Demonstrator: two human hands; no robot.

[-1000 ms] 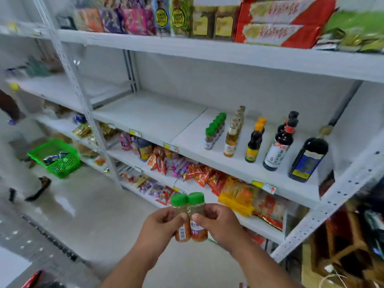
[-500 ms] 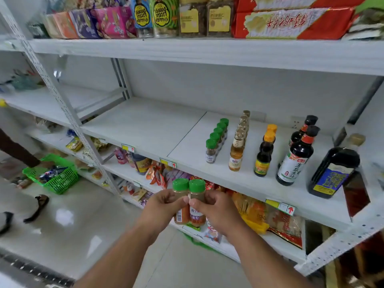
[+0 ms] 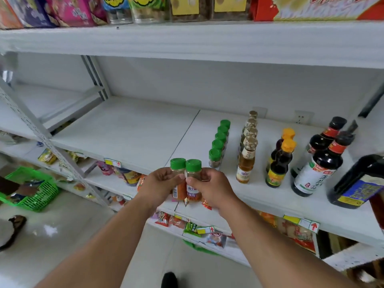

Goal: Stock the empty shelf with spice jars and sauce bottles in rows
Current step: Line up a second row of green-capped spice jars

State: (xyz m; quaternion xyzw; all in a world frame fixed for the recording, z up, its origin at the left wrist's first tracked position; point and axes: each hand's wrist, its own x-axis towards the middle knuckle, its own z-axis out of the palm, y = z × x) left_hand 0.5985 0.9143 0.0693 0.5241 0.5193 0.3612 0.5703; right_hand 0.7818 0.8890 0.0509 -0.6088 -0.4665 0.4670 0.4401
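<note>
Both hands up in front of the white shelf [image 3: 135, 129]; left hand [image 3: 160, 187] clamped on one spice jar [image 3: 178, 179], right hand [image 3: 209, 189] clamped on a second spice jar [image 3: 193, 180]; the two jars touch side by side, upright, green caps, orange-red powder in the lower part, held just off the shelf's front edge; right jar's label has Chinese characters, too small for me to read reliably; left jar shows a barcode.

On the shelf, right half: row of green-capped spice jars [image 3: 218, 146], I count five, front to back; just beside it a row of amber-liquid bottles [image 3: 246, 159], at least four, back ones overlap; then two dark bottles with orange caps [image 3: 280, 163]; two soy-type sauce bottles with black caps [image 3: 320, 167], white label with Chinese text, unreadable; one large dark bottle [image 3: 359, 181] with blue-yellow label at the far right.

Shelf's left half bare; green basket [image 3: 35, 190] on the floor at left holds packets.
</note>
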